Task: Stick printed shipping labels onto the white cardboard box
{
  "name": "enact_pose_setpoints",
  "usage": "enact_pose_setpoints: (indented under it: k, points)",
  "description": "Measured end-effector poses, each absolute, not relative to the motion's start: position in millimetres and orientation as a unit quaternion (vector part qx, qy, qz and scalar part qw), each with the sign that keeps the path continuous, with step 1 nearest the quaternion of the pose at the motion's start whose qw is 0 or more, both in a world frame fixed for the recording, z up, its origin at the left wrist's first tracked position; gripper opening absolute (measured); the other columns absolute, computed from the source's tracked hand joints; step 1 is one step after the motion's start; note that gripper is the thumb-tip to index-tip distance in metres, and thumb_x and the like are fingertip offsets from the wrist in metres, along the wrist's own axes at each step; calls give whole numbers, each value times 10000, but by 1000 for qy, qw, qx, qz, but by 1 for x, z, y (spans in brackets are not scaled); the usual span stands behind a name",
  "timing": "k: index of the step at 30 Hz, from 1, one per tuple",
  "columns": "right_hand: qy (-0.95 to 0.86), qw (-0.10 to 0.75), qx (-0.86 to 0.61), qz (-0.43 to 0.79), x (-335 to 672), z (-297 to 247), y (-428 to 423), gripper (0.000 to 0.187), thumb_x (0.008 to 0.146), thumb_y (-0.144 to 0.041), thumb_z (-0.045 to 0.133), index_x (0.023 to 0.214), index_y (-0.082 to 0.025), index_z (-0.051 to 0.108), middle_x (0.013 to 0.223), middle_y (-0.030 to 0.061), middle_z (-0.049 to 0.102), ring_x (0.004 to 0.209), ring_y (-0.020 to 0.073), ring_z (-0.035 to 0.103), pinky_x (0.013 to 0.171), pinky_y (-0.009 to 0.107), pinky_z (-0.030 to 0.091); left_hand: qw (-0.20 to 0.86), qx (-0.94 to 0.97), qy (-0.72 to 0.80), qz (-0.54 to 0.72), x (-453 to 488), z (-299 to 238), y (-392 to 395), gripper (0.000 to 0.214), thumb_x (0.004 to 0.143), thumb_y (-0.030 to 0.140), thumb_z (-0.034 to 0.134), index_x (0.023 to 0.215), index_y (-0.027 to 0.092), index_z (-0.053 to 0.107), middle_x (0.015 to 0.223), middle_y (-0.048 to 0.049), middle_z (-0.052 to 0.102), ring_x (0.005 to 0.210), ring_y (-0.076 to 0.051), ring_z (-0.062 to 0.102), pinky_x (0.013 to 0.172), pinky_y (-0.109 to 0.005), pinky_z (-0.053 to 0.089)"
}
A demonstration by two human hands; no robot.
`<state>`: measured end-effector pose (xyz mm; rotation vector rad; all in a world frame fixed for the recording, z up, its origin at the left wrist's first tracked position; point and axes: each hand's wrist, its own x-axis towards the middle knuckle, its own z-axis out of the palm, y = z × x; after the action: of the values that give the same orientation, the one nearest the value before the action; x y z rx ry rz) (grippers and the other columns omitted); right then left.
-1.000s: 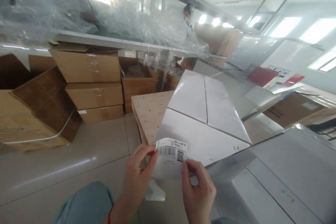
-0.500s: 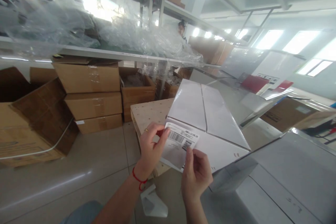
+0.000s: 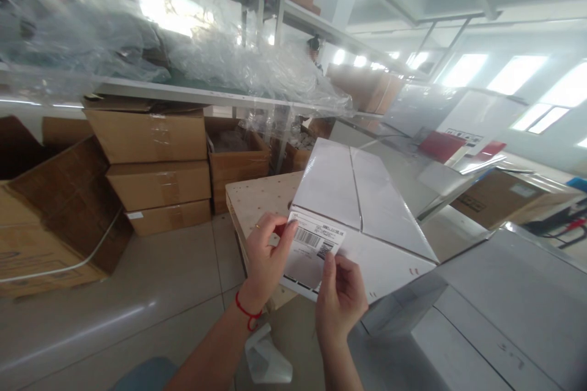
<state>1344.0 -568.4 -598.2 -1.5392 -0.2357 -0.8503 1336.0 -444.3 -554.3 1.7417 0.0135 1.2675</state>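
A white printed label (image 3: 306, 237) with a barcode is stretched between my two hands, in front of the near side of a white box (image 3: 389, 256). My left hand (image 3: 268, 250) pinches the label's upper left edge between thumb and fingers. At its lower right edge, my right hand (image 3: 342, 290) grips it with thumb and curled fingers. The label lies close to the box face; whether it touches all along cannot be seen. The box rests on a pale wooden platform (image 3: 257, 192).
Stacked brown cartons (image 3: 158, 186) and an open carton (image 3: 64, 208) stand at the left. Clear plastic wrap (image 3: 257, 67) covers a shelf behind. More white boxes (image 3: 518, 293) sit at the right. Crumpled white paper (image 3: 268, 357) lies below my hands. A person (image 3: 313, 49) is far back.
The label has flattened slightly toward the box face, and its lower printed edge shows more. Both hands keep their grip with only a small shift. The view has turned slightly.
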Motion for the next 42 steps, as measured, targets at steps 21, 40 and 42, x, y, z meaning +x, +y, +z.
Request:
enact_pose_setpoints:
  k: [21, 40, 42]
  points:
    - [-77, 601, -712, -354, 1346, -599, -572, 286, 902, -441, 681, 801, -174, 652, 689, 4, 665, 622, 124, 603, 598, 212, 484, 474, 716, 41, 511, 1340, -558, -447, 196, 904, 249, 667, 736, 191, 583, 671, 49, 573, 638, -94, 542, 628, -204, 409]
    - [-46, 591, -727, -347, 1347, -597, -570, 349, 884, -517, 679, 782, -183, 660, 677, -4, 677, 606, 123, 621, 600, 210, 466, 510, 711, 80, 478, 1342, -564, -443, 242, 883, 342, 688, 734, 198, 562, 676, 44, 578, 648, -111, 548, 630, -225, 419]
    - [-43, 588, -728, -349, 1346, -596, -570, 365, 880, -533, 677, 776, -183, 663, 672, -4, 674, 599, 122, 615, 594, 210, 464, 522, 703, 80, 476, 1343, -565, -441, 234, 870, 342, 700, 750, 200, 558, 708, 40, 563, 664, -113, 536, 630, -229, 413]
